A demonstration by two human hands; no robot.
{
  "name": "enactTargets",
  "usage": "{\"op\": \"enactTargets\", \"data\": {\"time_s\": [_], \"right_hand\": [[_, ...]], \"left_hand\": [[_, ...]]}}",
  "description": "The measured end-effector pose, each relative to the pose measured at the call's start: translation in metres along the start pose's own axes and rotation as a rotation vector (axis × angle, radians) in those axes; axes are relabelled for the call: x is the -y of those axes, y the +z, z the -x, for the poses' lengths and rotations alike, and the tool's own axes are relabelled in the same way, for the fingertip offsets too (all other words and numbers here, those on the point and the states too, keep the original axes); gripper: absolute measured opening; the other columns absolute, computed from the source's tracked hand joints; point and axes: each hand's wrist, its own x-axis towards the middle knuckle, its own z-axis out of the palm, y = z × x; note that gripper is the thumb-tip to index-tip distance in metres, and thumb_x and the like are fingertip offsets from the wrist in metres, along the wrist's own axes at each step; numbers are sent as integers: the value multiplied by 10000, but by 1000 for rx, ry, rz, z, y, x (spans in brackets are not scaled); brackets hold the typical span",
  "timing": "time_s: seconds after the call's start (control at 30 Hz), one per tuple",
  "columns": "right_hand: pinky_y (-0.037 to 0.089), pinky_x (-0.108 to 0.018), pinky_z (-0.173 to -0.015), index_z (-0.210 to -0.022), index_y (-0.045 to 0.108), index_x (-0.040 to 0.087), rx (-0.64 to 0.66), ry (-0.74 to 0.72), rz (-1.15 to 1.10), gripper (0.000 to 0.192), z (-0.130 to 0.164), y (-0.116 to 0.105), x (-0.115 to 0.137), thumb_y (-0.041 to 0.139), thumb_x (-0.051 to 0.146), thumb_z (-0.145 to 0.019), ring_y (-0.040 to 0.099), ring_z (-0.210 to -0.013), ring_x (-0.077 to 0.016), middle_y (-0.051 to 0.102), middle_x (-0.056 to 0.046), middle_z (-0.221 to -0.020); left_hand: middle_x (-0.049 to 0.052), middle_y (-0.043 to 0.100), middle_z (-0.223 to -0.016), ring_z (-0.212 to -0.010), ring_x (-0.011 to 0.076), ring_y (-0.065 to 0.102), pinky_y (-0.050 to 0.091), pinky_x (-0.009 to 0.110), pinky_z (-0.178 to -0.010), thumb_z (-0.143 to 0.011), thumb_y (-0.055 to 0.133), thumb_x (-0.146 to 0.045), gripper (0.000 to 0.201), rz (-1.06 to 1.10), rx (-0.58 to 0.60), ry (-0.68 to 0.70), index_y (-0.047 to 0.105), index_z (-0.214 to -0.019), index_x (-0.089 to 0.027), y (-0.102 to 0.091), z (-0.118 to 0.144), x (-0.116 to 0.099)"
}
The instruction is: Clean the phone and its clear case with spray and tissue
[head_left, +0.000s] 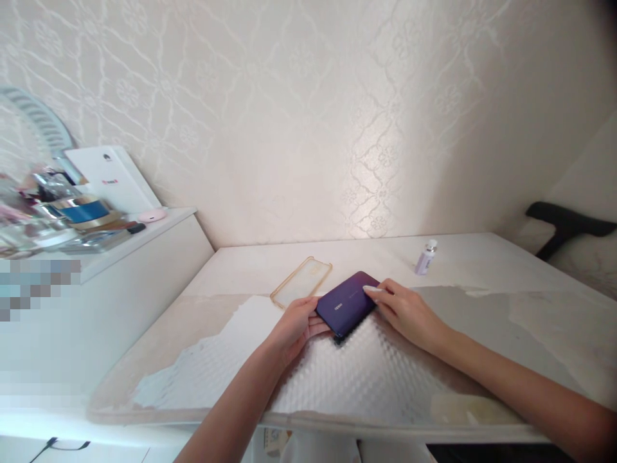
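A purple smartphone (pixel 346 305) with OPPO lettering lies back side up in my left hand (pixel 299 320), whose fingers wrap its left end from below. My right hand (pixel 396 303) is at the phone's right end, fingers pinched together. Something small and white (pixel 371 290) shows at those fingertips, against the phone's back; I cannot make out what it is. Behind my left hand a clear phone case (pixel 303 283) with a gold rim lies on the white table (pixel 376 254). A small dark thing (pixel 340 340) shows under the phone's near corner.
A small bottle (pixel 426 258) with a white cap stands at the back right. On the left, a white cabinet (pixel 144 257) bears a white box (pixel 113 177), a pink oval case (pixel 153 215) and cosmetics. A black armrest-like part (pixel 569 222) juts in at the right.
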Motion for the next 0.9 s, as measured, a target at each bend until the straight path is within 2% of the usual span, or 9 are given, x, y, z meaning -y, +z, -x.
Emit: {"op": "enactTargets", "data": {"time_s": [0.07, 0.13, 0.3, 0.37, 0.47, 0.63, 0.7, 0.77, 0.9], "right_hand": [[453, -299, -695, -1007, 597, 192, -38, 65, 15, 296, -1, 0, -13, 352, 168, -841, 557, -736, -154, 556, -70, -850], [453, -295, -701, -1004, 599, 187, -40, 55, -2, 295, -2, -1, -7, 356, 165, -839, 555, -752, -155, 555, -70, -849], [438, -251, -658, -1011, 589, 188, 85, -149, -123, 270, -3, -4, 60, 388, 151, -835, 533, -743, -141, 555, -65, -837], [431, -246, -648, -1013, 584, 199, 116, -192, -149, 265, -3, -4, 76, 391, 153, -837, 526, -735, -137, 555, -58, -838], [429, -251, -659, -1031, 574, 190, 101, -144, -144, 273, -5, -2, 65, 373, 161, -849, 528, -745, -138, 551, -63, -849], [437, -284, -682, -987, 600, 168, 8, 12, -40, 281, -11, 0, 0, 354, 166, -851, 547, -772, -160, 554, -82, -851], [438, -297, -693, -958, 614, 166, 0, 67, -11, 287, -12, -1, -11, 347, 173, -855, 552, -778, -168, 560, -84, -840], [439, -296, -699, -970, 612, 165, 22, 50, -16, 287, -12, -3, -4, 350, 164, -851, 550, -786, -168, 563, -84, -839], [445, -278, -703, -1101, 542, 187, 71, -123, -92, 338, -7, -5, 41, 371, 98, -822, 529, -820, -156, 570, -77, -909]], "left_hand": [[169, 659, -838, -720, 198, 642, 517, 321, -697, -806, 455, -130, 202, 10, -13, -10, 602, -911, -40, 0, -1, 0], [167, 660, -833, -717, 197, 642, 516, 322, -700, -803, 459, -126, 193, 16, -20, -10, 604, -898, -42, 0, -2, 0], [168, 660, -829, -695, 182, 638, 514, 283, -665, -799, 443, -116, 198, -10, -5, -1, 610, -872, -39, 0, -1, 0], [168, 659, -829, -689, 175, 635, 512, 262, -650, -799, 441, -118, 201, -18, 6, 12, 611, -871, -38, -1, 0, 0], [172, 658, -826, -685, 186, 636, 515, 287, -650, -810, 439, -142, 215, -16, 24, 12, 606, -893, -35, -2, 0, 0], [166, 659, -810, -712, 197, 640, 514, 320, -693, -818, 432, -139, 205, 7, 1, -10, 605, -873, -42, -1, -1, 1], [163, 659, -792, -705, 191, 640, 511, 314, -701, -817, 429, -129, 198, 8, -22, -14, 605, -846, -42, 0, -2, 1], [160, 659, -783, -690, 186, 639, 510, 316, -702, -815, 424, -117, 194, 9, -33, -14, 602, -832, -43, 1, -1, 0], [148, 659, -761, -657, 171, 630, 508, 301, -678, -803, 439, -111, 182, 22, -16, -4, 610, -806, -50, 1, 0, 0]]}}
